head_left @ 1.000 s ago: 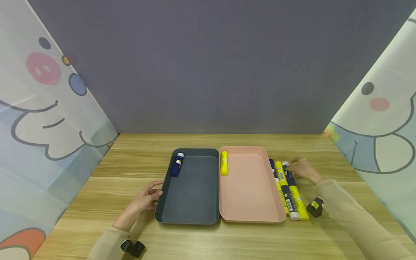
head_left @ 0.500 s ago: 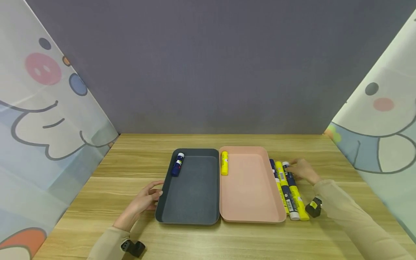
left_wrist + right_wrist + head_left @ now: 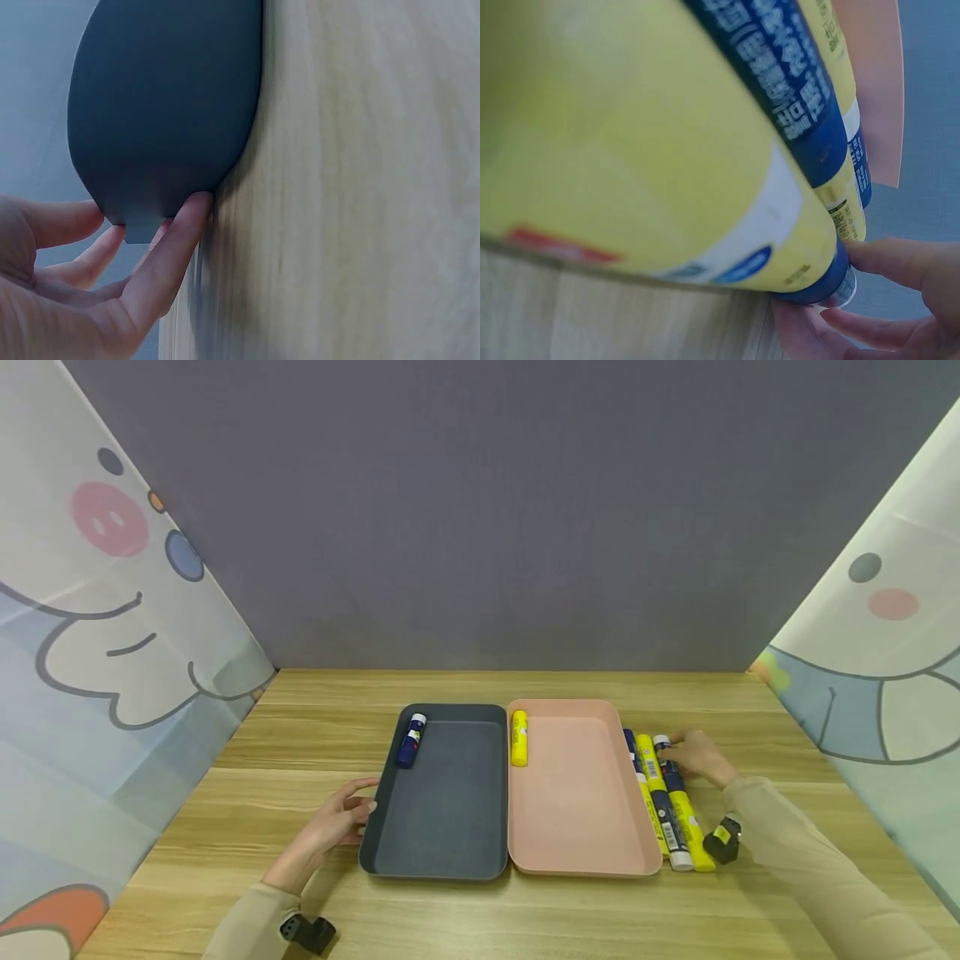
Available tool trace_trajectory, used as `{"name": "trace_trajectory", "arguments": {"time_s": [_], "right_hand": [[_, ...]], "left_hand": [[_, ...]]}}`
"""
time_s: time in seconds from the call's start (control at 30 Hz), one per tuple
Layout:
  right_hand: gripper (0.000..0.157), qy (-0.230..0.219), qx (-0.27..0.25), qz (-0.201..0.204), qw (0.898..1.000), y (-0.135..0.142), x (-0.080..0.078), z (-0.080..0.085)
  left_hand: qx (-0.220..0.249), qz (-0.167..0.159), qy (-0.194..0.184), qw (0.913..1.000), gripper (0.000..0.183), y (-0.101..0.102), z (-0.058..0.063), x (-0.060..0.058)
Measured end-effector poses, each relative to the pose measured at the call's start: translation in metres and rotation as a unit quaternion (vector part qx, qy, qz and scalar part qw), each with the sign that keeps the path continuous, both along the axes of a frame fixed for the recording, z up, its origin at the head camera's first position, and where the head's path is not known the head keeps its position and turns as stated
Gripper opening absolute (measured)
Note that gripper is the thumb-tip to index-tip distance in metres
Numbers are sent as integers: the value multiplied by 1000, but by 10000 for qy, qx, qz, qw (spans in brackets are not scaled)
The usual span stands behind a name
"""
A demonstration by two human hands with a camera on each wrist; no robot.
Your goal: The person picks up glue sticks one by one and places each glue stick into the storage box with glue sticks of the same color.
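Note:
In the head view, my left hand [image 3: 335, 817] rests at the left side of the dark grey tray [image 3: 442, 810]. Its thumb is at the rim and its extended fingers touch the outer wall [image 3: 169, 105] in the left wrist view. A navy glue stick [image 3: 410, 743] with a white end lies at that tray's far left. On the right, my right hand [image 3: 699, 754] pinches a navy glue stick [image 3: 670, 772], the far one of the outermost row, between thumb and fingers. A yellow glue stick [image 3: 692, 833] lies end to end with it, looming large in the right wrist view.
A pink tray [image 3: 577, 810] adjoins the grey one and has a yellow glue stick [image 3: 519, 739] at its far left. Two more rows of yellow and navy glue sticks [image 3: 670, 827] lie between its right side and my right hand. A grey panel [image 3: 510, 527] stands behind the wooden table [image 3: 322, 727].
Both hands stay nearly in place, the left on the tray's side and the right at the far navy glue stick. The head view has shifted very slightly.

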State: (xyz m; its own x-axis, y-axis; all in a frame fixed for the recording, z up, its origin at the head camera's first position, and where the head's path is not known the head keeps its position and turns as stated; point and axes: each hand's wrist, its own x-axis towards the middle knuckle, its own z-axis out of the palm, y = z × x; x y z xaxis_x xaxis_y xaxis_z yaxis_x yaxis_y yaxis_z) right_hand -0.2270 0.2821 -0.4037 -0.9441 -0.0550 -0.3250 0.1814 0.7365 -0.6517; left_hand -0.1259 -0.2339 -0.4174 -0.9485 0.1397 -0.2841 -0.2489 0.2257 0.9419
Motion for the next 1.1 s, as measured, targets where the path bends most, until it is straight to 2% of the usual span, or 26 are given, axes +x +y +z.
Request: {"name": "trace_trajectory", "arguments": {"time_s": [0.63, 1.1], "right_hand": [[51, 168, -176, -89, 9997, 1, 3, 8], [53, 323, -166, -73, 9993, 5, -5, 13]], "left_hand": [[61, -109, 30, 9999, 47, -1, -1, -3], [56, -106, 52, 9999, 48, -1, -2, -2]]}}
